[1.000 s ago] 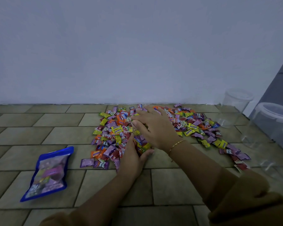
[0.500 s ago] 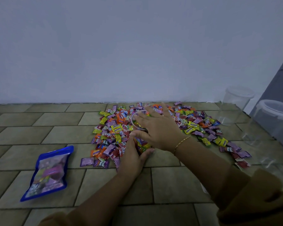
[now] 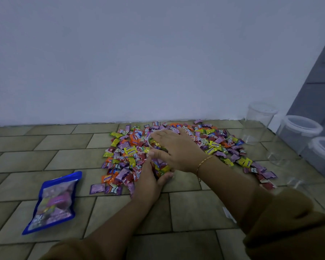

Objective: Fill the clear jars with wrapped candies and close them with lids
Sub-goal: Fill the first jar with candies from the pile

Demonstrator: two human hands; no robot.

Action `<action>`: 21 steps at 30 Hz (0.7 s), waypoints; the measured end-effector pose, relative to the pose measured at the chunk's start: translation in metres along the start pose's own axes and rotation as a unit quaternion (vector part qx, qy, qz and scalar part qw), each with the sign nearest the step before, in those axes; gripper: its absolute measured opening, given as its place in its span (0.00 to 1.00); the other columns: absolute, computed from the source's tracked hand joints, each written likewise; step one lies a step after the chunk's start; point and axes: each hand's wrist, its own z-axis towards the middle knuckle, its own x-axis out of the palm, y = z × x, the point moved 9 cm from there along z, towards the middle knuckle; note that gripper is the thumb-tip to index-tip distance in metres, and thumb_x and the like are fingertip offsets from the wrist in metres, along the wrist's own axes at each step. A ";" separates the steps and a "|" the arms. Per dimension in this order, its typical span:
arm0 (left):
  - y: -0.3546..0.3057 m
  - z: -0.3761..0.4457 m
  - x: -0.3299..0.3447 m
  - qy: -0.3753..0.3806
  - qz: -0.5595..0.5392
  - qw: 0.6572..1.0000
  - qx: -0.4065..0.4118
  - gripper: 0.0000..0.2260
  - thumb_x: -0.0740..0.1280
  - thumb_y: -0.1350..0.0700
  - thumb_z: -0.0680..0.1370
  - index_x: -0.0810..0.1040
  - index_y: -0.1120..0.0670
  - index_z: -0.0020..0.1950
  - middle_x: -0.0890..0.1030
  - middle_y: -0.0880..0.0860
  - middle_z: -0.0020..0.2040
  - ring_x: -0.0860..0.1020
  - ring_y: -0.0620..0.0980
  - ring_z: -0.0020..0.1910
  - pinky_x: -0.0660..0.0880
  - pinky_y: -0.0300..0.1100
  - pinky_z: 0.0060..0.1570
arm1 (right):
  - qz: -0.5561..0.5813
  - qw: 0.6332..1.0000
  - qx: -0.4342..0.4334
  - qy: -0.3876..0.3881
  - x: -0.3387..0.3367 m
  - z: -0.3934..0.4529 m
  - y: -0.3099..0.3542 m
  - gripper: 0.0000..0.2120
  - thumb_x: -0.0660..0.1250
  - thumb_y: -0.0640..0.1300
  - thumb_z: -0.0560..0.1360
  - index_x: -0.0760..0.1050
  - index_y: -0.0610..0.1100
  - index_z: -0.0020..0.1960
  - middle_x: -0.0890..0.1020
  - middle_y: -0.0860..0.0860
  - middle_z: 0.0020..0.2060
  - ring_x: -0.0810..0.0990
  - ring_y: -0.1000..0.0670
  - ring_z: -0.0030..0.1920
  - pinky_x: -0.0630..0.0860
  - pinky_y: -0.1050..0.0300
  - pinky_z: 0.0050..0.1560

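A wide pile of wrapped candies [image 3: 214, 141] in purple, yellow, orange and red covers the tiled floor by the wall. In the middle of it stands a clear jar [image 3: 152, 145], tilted, with candies inside. My left hand [image 3: 148, 182] grips the jar's lower part from the near side, thumb out to the right. My right hand [image 3: 178, 151] lies across the jar's mouth with fairly straight fingers, its thumb against the near side of the rim. Most of the jar is hidden by both hands.
A blue candy bag [image 3: 53, 201] lies on the floor at the left. At the right stand an empty clear jar [image 3: 257, 124] and two lidded jars [image 3: 298, 134], [image 3: 322, 152]. More clear jars [image 3: 277, 156] sit near my right sleeve. A grey wall rises behind.
My right hand lifted off the candy pile and came over the jar's mouth. The jar's rim showed half a second ago and is now mostly covered. My left hand has stayed on the jar.
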 end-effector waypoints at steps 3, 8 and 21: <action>-0.001 0.000 0.003 0.011 -0.001 1.000 -0.009 0.41 0.70 0.36 0.69 0.56 0.50 0.75 0.66 0.46 0.72 0.64 0.44 0.71 0.66 0.46 0.68 | 0.022 0.999 0.019 -0.031 -0.002 -0.001 -0.005 0.35 0.44 0.67 0.75 0.51 0.51 0.77 0.53 0.52 0.77 0.52 0.52 0.76 0.44 0.38 0.74; 0.002 0.004 -0.001 0.023 -0.004 0.999 -0.028 0.37 0.72 0.40 0.68 0.61 0.50 0.71 0.72 0.43 0.64 0.70 0.44 0.65 0.66 0.32 0.57 | 0.117 0.991 0.033 -0.046 -0.013 -0.004 -0.004 0.35 0.51 0.66 0.76 0.44 0.53 0.77 0.51 0.53 0.77 0.46 0.52 0.77 0.42 0.38 0.74; -0.010 -0.006 0.002 -0.058 -0.001 0.997 -0.043 0.36 0.74 0.42 0.67 0.64 0.55 0.69 0.73 0.48 0.61 0.72 0.44 0.58 0.70 0.39 0.56 | 0.259 0.877 0.296 -0.277 0.007 -0.098 -0.053 0.29 0.52 0.60 0.76 0.67 0.45 0.70 0.73 0.48 0.66 0.68 0.48 0.68 0.63 0.52 0.67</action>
